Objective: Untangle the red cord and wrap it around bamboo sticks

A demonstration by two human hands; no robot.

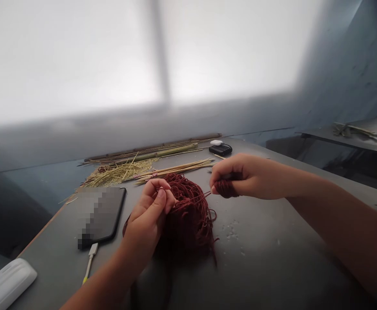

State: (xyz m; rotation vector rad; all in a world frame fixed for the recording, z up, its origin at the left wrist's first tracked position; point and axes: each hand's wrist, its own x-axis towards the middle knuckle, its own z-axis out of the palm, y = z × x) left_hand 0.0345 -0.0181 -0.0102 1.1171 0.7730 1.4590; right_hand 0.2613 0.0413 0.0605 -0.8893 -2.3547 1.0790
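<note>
On the flat grey table (266,232), a tangled dark-red yarn heap (193,211) lies right of a black rectangular phone (111,215). Behind the heap lie slender tan sticks (182,167), with loose yellow straw (128,171) to their left and long brown stalks (162,146) farther back.

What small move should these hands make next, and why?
Probably ease the right hand gently away from the left hand: dark red strands run between them over the tangled pile, and the right hand holds a gathered bundle.
</note>
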